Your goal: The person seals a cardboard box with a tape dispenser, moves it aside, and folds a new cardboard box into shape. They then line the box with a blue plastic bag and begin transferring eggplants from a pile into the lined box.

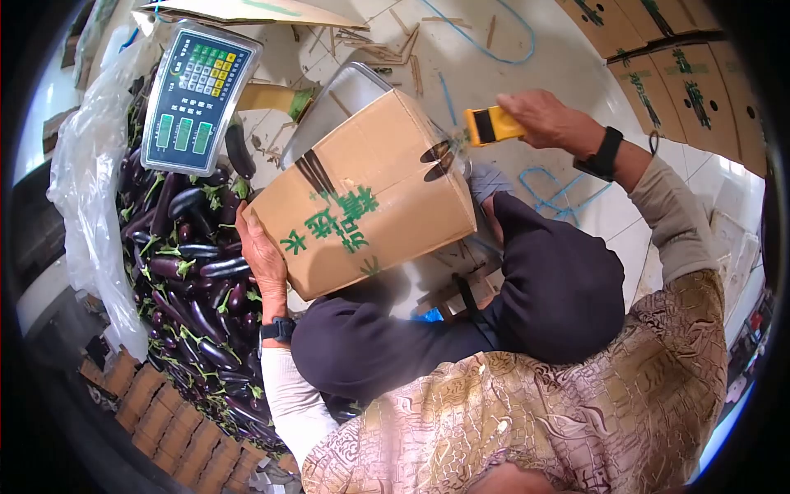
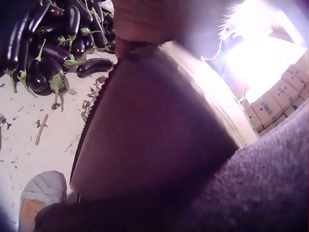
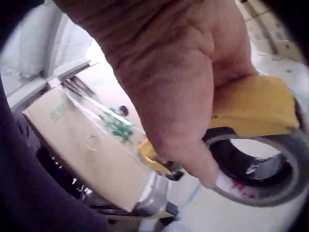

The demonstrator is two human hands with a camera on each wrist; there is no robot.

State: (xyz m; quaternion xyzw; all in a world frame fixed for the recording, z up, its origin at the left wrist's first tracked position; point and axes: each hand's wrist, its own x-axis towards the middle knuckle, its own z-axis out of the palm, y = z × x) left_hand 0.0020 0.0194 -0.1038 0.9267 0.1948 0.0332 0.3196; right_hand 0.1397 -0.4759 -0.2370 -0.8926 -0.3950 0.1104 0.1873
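A cardboard box (image 1: 354, 198) with green print lies tilted across a metal tray (image 1: 341, 90), near the person's knees. The left hand (image 1: 265, 253) rests against the box's left end, thumb on the upper face; its fingers are mostly hidden. In the left wrist view the box (image 2: 145, 130) shows as a dark panel below the hand (image 2: 159, 24). Off the box's right end, the right hand (image 1: 545, 119) grips a yellow tape dispenser (image 1: 494, 126). In the right wrist view a tape roll (image 3: 285, 179) sits in the dispenser (image 3: 256, 106), and clear tape (image 3: 106, 116) runs along the box (image 3: 91, 150).
Eggplants (image 1: 197, 280) are piled at the left, beside clear plastic (image 1: 90, 198). A scale display (image 1: 197, 99) stands above the pile. Blue straps (image 1: 543, 185) and wood sticks (image 1: 415, 74) lie on the floor. Stacked cartons (image 1: 683, 90) fill the upper right.
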